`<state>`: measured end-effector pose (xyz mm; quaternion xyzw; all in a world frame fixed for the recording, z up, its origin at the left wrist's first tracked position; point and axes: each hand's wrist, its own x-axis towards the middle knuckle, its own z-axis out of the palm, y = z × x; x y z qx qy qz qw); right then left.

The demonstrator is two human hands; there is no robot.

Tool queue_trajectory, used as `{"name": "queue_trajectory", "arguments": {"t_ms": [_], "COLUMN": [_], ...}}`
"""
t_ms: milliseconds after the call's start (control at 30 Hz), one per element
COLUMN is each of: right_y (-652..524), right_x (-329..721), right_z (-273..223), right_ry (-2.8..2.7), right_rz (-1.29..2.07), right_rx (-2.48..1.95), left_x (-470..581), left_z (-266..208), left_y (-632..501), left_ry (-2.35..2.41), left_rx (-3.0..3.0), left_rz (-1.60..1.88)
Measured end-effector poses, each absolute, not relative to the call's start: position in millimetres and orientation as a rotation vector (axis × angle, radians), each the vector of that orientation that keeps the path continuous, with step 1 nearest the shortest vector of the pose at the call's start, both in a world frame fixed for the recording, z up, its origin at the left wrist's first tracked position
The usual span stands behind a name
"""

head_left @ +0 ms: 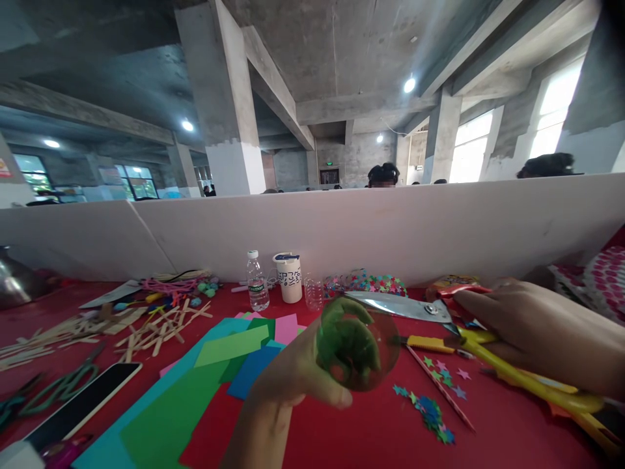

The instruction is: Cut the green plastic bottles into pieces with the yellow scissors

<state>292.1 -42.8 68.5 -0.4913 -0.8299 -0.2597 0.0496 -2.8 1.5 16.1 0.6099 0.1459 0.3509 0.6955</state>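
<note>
Near the middle of the head view, my left hand (pixel 288 374) is closed around a see-through green round piece, like the base of a cut plastic bottle (pixel 359 342). My thumb shows below it, and the other fingers show blurred through it. On the right, my right hand (pixel 527 326) grips scissors (pixel 400 305) with long silver blades and red at the handle. Their blades point left, over the top of the green piece; whether they touch it I cannot tell. A yellow handle (pixel 532 376) passes beneath the right hand, and what it belongs to is partly hidden.
Coloured paper sheets (pixel 170 404) lie at left, beside wooden sticks (pixel 166 329) and a phone (pixel 85 404). A water bottle (pixel 257 286) and white cup (pixel 290 280) stand before the white partition (pixel 342 234). Star sequins (pixel 430 413) and an orange cutter (pixel 424 342) lie right.
</note>
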Motion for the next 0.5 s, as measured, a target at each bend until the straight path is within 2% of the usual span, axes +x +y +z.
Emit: {"name": "queue_trajectory", "arguments": {"t_ms": [300, 500], "right_y": [-44, -46], "right_x": [288, 287], "right_z": [72, 70], "right_ry": [-2.623, -2.604], "right_rz": [-0.691, -0.763], "right_rx": [-1.648, -1.525], "left_x": [-5, -3], "left_z": [1, 0], "left_y": [5, 4], "left_ry": [0.181, 0.165], "left_rx": [1.454, 1.488], "left_rz": [0.744, 0.748]}}
